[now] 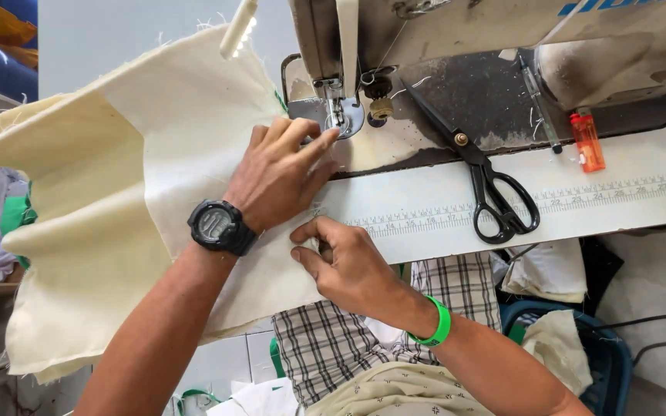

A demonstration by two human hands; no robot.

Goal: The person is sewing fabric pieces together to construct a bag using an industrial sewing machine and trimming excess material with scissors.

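Head view: worn on the head, close, looking steeply down.
Facing: far toward the sewing machine (456, 46) on the desk (618, 204).

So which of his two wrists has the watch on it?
The left hand, pressed flat on the cream cloth, wears the black watch. The right hand has only a green wristband.

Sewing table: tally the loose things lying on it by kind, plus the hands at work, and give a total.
Cream fabric piece: 1
Black scissors: 1
Orange lighter: 1
Pen: 1
Hands: 2, the left hand flat on the fabric, the right hand pinching its edge
Total: 6
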